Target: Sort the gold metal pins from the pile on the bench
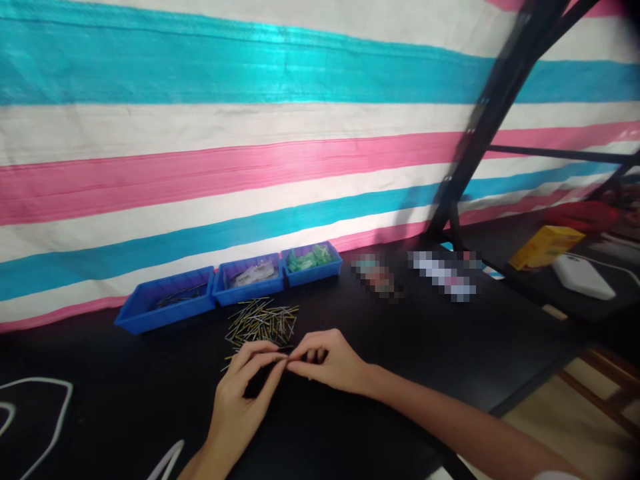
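Observation:
Both hands meet fingertip to fingertip over the black table (320,427). My left hand (245,387) is closed in a pinch, thumb against fingers, on something thin and too small to make out. My right hand (333,363) pinches at the same spot, its other fingers curled; what it grips is hidden between the fingertips. Just beyond my left hand lies a loose pile of thin yellow and silver sticks (263,323), partly covered by its fingers.
Behind the pile stand three blue trays: one with dark thin pieces (167,317), one with clear plastic (250,293), one with green pieces (313,275). Farther right are a yellow box (545,247), a white device (584,275) and a dark metal post (480,140).

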Motion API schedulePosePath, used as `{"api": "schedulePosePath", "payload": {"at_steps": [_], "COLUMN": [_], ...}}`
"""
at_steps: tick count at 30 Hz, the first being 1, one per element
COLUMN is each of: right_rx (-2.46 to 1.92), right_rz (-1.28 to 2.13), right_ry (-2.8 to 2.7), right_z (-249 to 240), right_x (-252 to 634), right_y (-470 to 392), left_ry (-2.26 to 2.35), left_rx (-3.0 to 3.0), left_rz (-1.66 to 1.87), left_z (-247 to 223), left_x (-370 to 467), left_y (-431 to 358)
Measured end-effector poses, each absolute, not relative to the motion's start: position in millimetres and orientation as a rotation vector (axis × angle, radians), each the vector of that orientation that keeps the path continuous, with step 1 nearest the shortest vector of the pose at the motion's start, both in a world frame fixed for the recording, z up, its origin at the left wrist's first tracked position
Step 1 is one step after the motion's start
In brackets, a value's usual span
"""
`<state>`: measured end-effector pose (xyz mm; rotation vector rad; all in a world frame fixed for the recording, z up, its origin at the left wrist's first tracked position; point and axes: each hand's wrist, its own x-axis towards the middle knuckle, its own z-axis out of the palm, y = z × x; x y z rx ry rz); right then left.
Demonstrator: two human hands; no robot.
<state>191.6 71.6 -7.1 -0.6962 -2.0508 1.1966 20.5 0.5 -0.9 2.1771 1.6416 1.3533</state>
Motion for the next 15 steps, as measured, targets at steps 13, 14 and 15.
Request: {"api": "schedulePosePath", "payload": {"at_steps": [13,14,15], "right_rx": [-0.747,-0.763,-0.775], "right_rz": [1.318,1.332,1.337], "right_ry": [-1.917,-1.887,-1.866], "right_z": [-5,-3,-1], "right_x": [187,188,188], "right_y": [64,65,66], "left_ry": [1.671,1.677,1.678], "left_rx": [2.092,2.080,2.069], "left_rz": [1.363,1.354,1.343], "left_z": [0,0,0], "left_x": [14,13,12], "left_y": [4,4,5]}}
